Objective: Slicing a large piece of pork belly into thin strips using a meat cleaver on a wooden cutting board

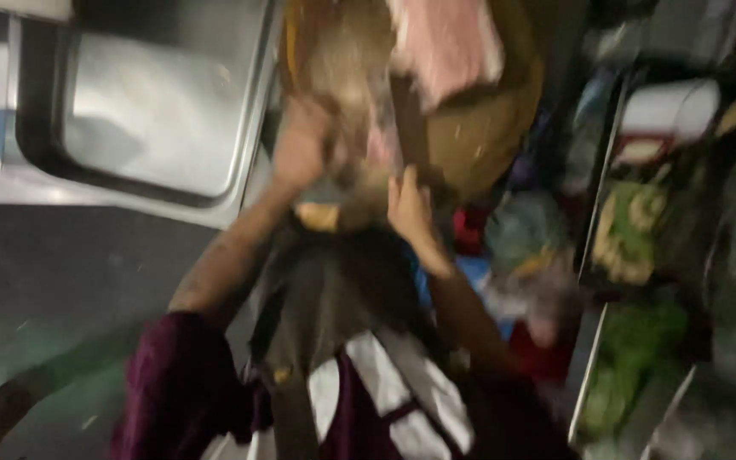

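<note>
Frame badly blurred. Left hand [300,149] and right hand [409,204] both up against tan bag [479,128], top centre, beside steel sink [146,111]. Left grip: cannot tell, smeared. Right grip: fingers curled on bag's lower edge. Pink cloth [445,38] at bag mouth. Greens [632,230] in trays, right.

Both hands [300,149] [408,204] on brown bundle [470,128]

Sink basin [159,119]: brushed metal, smooth, dull sheen. Big round container [479,128]: ochre, smooth, looks like plastic; blur hides detail. Pink stuff [445,43] in it: soft, matt. Sleeve [176,383]: maroon cloth, matt. Floor [53,281]: dark, rough-looking.
</note>
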